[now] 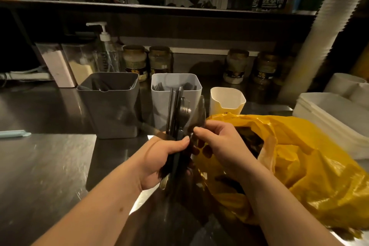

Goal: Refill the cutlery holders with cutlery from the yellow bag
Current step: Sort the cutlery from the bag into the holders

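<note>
Dim steel tabletop [46,166] shines under it all. Upright metal cutlery [176,110] sits bunched tight in the left grip [159,162], before the white square holder [157,106]. Right grip [219,144] pinches one blurred piece [199,114] beside the bundle, over the crinkled yellow bag [309,166]. Grey holder [111,112] stands left, small cream holder [227,104] right.

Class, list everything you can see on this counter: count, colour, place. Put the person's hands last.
grey holder: one, grey, back left.
white holder: one, white, centre, forks inside.
small holder: one, cream, right of white holder.
yellow bag: one, yellow, front right, open.
cutlery bundle: one, dark metal, in left hand.
single utensil: one, dark, blurred, in right hand.
jars: four, gold-lidded, along back.
pump bottle: one, clear, back left.
white tubs: one stack, white, far right.
left hand: one, grips the cutlery bundle.
right hand: one, pinches the single utensil.
</note>
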{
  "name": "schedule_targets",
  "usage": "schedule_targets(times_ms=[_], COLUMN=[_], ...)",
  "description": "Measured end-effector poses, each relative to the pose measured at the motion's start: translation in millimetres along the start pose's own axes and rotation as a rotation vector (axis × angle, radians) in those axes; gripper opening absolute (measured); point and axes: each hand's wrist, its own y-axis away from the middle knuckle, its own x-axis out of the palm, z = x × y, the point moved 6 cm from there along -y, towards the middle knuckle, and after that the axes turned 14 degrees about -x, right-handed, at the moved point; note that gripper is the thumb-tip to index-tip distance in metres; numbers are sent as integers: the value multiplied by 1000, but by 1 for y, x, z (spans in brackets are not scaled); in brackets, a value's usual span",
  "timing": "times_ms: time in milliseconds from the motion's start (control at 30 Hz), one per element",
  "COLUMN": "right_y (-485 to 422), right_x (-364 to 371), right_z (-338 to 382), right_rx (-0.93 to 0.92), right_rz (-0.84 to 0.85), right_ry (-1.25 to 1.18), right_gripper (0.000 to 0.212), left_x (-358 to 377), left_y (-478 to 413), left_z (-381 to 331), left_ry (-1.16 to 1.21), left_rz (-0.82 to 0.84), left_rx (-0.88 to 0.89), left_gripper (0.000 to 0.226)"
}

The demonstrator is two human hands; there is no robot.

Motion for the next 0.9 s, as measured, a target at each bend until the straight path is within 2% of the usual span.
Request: schedule_targets(times_ms=[200, 333, 367, 467, 500, 567, 700, 800, 900], right_y=[5, 6, 5, 3, 2, -8, -58, -108, -148], right_x=[1, -6, -10, -28, -33, -34, -16, 22, 62], right_z=[4, 5, 5, 16, 23, 45, 87, 108, 104], right_rx=[34, 80, 101, 101, 58, -84, -293, -394, -389], right_rz=[-15, -127, -185, -417, -483, -551, -628, -549, -425], right_ry=[-63, -186, -253, -417, -434, -418, -359, -262, -125], right_gripper=[17, 14, 14, 15, 16, 18, 13, 9, 9], left_x=[-1, -8, -12, -26, -31, -45, -68, -83, -92], left_y=[-1, 4, 6, 17, 23, 30, 33, 30, 30], left_z=[2, 0, -3, -16, -20, -27, -35, -33, -31], left_ry=[-7, -22, -18, -32, -29, 12, 103, 135, 220], left_rz=[-1, -16, -33, -66, -51, -63, -250, -328, -325], left_rx=[-23, -6, 17, 89, 104, 159, 292, 299, 306], left_gripper=[61, 83, 77, 26, 21, 30, 39, 37, 38])
